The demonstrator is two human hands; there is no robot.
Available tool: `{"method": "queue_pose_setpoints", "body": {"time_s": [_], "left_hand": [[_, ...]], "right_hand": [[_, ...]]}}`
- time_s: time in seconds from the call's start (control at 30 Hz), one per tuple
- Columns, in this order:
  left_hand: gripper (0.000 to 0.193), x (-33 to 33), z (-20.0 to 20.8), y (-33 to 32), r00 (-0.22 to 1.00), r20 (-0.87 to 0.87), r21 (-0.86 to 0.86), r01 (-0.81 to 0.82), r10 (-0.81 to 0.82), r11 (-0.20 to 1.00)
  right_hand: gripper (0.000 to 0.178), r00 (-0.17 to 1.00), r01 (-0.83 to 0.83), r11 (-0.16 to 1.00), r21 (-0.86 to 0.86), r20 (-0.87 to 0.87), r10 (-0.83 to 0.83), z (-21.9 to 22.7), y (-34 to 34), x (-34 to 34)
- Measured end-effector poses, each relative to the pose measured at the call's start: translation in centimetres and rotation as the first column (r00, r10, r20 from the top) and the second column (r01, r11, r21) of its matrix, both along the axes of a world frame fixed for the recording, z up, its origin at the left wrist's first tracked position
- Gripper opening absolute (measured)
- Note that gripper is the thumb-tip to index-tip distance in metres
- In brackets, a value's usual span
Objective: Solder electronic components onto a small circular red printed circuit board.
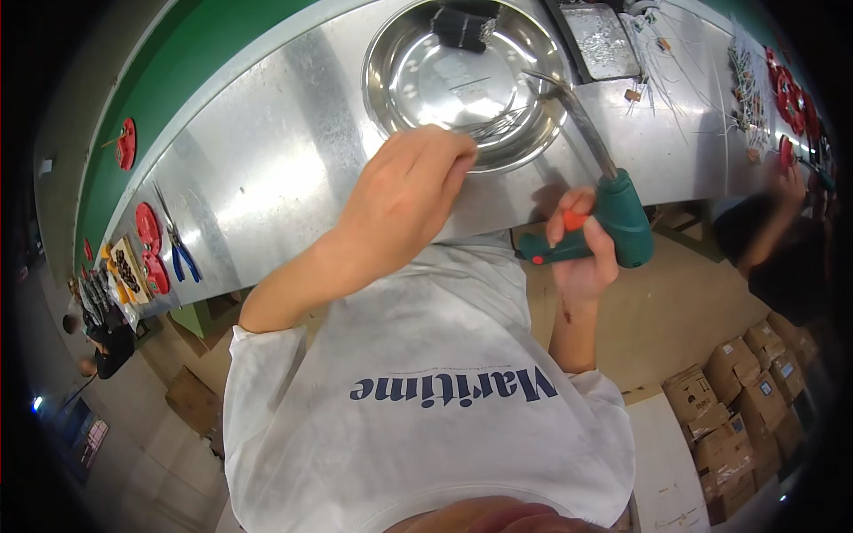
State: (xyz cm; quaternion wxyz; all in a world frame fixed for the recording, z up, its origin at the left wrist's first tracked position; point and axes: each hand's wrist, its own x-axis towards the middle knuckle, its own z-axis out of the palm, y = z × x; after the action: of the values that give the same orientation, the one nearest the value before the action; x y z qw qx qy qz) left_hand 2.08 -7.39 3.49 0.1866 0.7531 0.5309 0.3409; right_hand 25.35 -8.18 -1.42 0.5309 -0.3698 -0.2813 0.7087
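Note:
My right hand [582, 253] grips a green pistol-grip tool [622, 218] with orange-red buttons. Its long metal shaft reaches up and left, and the hooked tip hangs over the right side of a round steel basin [380, 111]. At the basin's near rim is my left hand [413, 182], back up, fingers curled together. Whatever those fingers may pinch is hidden. Beside them, thin metal wires [506, 124] lie in the basin. A dark bundle of rods or wires [462, 29] rests at the basin's far side.
Right of the basin stands a metal tray [600, 40], with loose white wires [662, 62] beyond it. Blue-handled pliers [182, 253] and red spools [151, 249] lie on the left of the steel table [267, 133]. Another person's arm [777, 213] is at right; cardboard boxes [729, 400] are stacked behind.

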Motion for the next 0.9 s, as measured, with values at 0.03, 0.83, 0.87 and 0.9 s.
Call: {"method": "queue_pose_setpoints", "body": {"time_s": [0.03,0.83,0.87,0.9], "left_hand": [[0.019,0.0,0.2,-0.9,0.993,0.115,-0.075,-0.008,0.017,0.997],[0.032,-27.9,-4.5,-1.4,0.455,-0.047,0.248,-0.857,0.89,0.451],[0.036,-34.1,-4.9,-0.9,0.383,-0.103,0.359,-0.847,0.918,0.393],[0.041,-38.9,-5.8,0.3,0.196,-0.229,0.407,-0.87,0.953,0.277]], "right_hand": [[0.026,1.0,-0.008,1.0,-0.008,0.005,0.008,0.6,-0.1,-0.6],[0.037,0.919,-0.16,0.987,0.008,0.367,0.146,4.2,-0.2,-9.4],[0.037,0.922,-0.168,0.985,0.028,0.359,0.147,4.2,-0.3,-8.9],[0.037,0.93,-0.14,0.99,-0.014,0.341,0.136,3.5,-0.5,-8.0]]}}
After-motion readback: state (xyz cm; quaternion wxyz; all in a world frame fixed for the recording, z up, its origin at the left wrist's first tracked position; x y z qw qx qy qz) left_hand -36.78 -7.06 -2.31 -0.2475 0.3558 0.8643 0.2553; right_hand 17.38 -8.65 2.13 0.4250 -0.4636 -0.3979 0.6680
